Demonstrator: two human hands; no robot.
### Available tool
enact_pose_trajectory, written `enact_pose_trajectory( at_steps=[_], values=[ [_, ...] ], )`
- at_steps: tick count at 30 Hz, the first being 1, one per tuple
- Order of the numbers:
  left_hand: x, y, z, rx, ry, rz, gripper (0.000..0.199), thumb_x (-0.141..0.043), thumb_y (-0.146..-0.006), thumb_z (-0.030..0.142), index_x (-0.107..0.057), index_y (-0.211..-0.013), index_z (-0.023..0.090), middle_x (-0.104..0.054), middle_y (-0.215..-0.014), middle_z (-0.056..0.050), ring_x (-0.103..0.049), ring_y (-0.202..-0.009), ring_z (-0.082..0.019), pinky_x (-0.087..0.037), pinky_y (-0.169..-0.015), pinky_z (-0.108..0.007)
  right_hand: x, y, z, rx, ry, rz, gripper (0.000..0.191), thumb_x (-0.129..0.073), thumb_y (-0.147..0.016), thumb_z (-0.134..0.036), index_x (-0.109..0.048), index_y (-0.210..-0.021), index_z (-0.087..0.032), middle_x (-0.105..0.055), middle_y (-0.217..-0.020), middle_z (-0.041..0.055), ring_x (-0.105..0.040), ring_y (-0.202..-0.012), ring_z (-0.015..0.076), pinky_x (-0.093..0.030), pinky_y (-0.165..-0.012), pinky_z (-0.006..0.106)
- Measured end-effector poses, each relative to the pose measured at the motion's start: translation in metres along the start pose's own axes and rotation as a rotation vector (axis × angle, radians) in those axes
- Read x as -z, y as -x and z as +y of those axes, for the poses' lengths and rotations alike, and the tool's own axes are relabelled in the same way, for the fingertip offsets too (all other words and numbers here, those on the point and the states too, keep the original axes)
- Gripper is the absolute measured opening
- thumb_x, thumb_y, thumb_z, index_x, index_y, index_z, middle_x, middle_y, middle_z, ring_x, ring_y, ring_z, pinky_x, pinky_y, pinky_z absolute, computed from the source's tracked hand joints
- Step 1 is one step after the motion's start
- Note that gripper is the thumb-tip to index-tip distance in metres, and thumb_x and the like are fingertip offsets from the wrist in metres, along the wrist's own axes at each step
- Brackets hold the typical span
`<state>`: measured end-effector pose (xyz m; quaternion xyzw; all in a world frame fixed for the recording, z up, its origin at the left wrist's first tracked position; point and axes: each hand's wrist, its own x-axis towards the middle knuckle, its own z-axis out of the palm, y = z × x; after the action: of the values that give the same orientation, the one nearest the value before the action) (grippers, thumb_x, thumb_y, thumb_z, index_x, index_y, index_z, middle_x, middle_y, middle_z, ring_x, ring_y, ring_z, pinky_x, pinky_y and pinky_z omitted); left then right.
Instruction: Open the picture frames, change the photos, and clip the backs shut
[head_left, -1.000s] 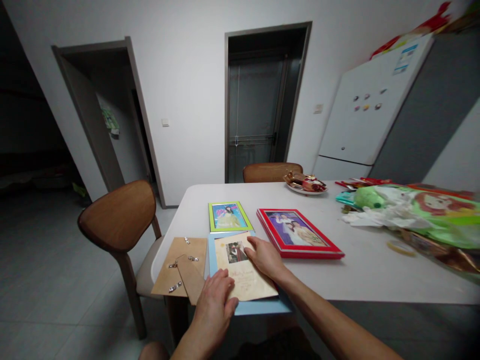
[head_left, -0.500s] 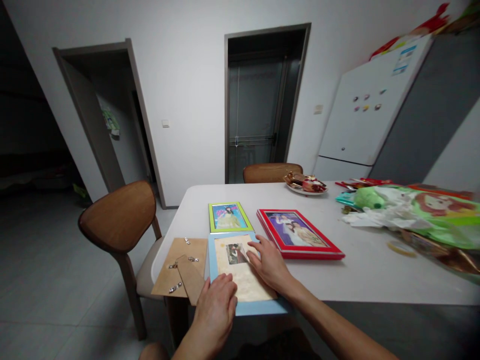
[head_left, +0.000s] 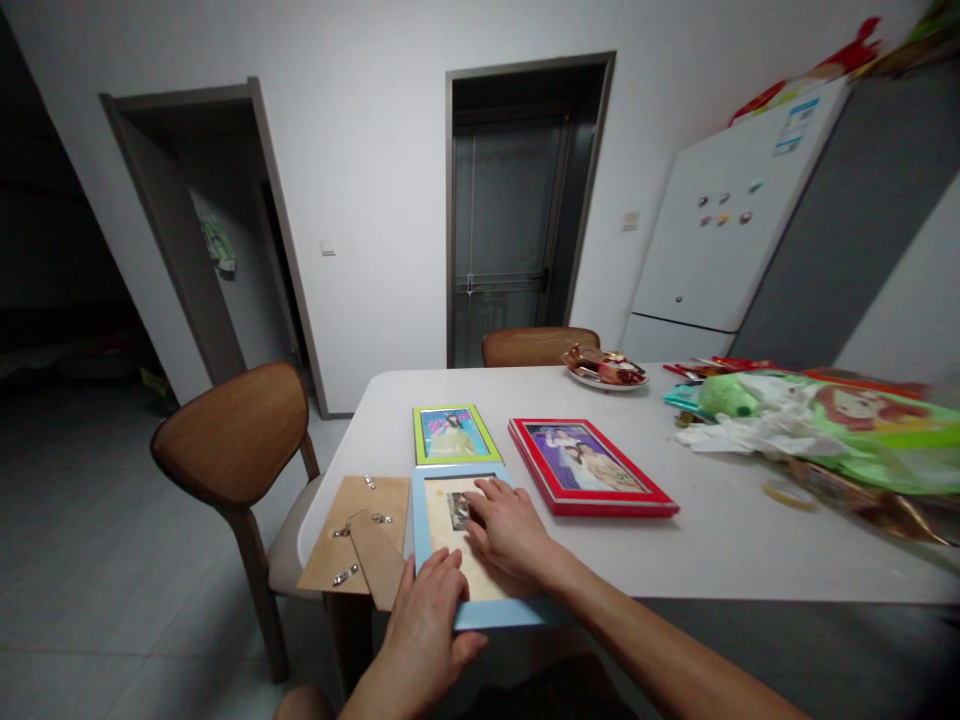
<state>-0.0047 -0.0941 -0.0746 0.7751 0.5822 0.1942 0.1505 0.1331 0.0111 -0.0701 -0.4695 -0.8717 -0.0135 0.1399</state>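
A light blue picture frame [head_left: 421,520] lies on the near edge of the table, with a cream sheet [head_left: 442,560] in it that bears a small dark photo [head_left: 456,511]. My right hand [head_left: 514,535] lies over the sheet, fingers stretched out and partly covering the photo. My left hand [head_left: 427,620] rests on the frame's lower left corner, fingers laid over it and the thumb apart. Left of the frame is a brown backing board [head_left: 352,500] with metal clips and a stand leg [head_left: 377,560]; my left fingers are close to the leg.
Beyond the blue frame lies a yellow-green framed picture [head_left: 456,435]. A red framed picture [head_left: 592,470] lies to the right. Farther back are a plate [head_left: 606,383] with things on it and green and white wrapping [head_left: 780,420]. Chairs [head_left: 232,435] stand at left and behind the table [head_left: 712,560].
My right hand has slid left across the sheet and now covers part of the photo. My left hand has shifted slightly down and left, its thumb now sticking out. The view has turned slightly.
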Motion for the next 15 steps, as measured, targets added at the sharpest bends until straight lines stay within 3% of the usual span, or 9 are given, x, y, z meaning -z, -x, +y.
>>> enact_pose_trajectory(
  at_steps=[4,7,11,15],
  values=[
    [0.012,0.008,-0.009,-0.014,0.067,-0.006,0.035,-0.059,-0.063,0.02,-0.051,-0.097,0.02,-0.043,-0.127,-0.008,-0.032,-0.12,-0.023,-0.016,-0.101,-0.048,-0.008,-0.002,-0.001,0.002,-0.032,-0.01,0.033,-0.035,-0.081,-0.033,-0.05,-0.107,-0.021,-0.052,-0.107,0.0092,-0.041,-0.099,0.0226,-0.025,-0.08,0.036],
    [0.03,0.019,-0.039,0.045,0.033,0.064,0.05,-0.058,-0.061,0.017,-0.045,-0.11,0.022,-0.035,-0.132,-0.008,-0.026,-0.123,-0.022,-0.018,-0.101,-0.044,-0.006,-0.001,-0.009,-0.003,-0.076,-0.02,0.032,-0.036,-0.08,-0.034,-0.053,-0.104,-0.019,-0.053,-0.104,0.0099,-0.042,-0.098,0.0225,-0.027,-0.079,0.035],
    [0.042,0.029,-0.096,0.3,-0.146,0.192,0.06,-0.058,-0.055,0.014,-0.043,-0.113,0.017,-0.039,-0.129,-0.011,-0.029,-0.122,-0.026,-0.024,-0.099,-0.044,-0.001,0.003,-0.049,0.127,-0.207,-0.002,0.035,-0.037,-0.08,-0.038,-0.05,-0.108,-0.021,-0.054,-0.103,0.0086,-0.043,-0.097,0.0212,-0.026,-0.082,0.035],
    [0.035,0.031,-0.128,0.318,-0.234,0.324,0.045,-0.052,-0.059,0.014,-0.049,-0.104,0.013,-0.05,-0.118,-0.011,-0.041,-0.114,-0.024,-0.031,-0.096,-0.039,-0.007,0.0,-0.097,0.208,-0.289,-0.02,0.049,-0.047,-0.071,-0.05,-0.047,-0.111,-0.021,-0.056,-0.098,0.0085,-0.044,-0.094,0.0244,-0.027,-0.081,0.04]
  ],
)
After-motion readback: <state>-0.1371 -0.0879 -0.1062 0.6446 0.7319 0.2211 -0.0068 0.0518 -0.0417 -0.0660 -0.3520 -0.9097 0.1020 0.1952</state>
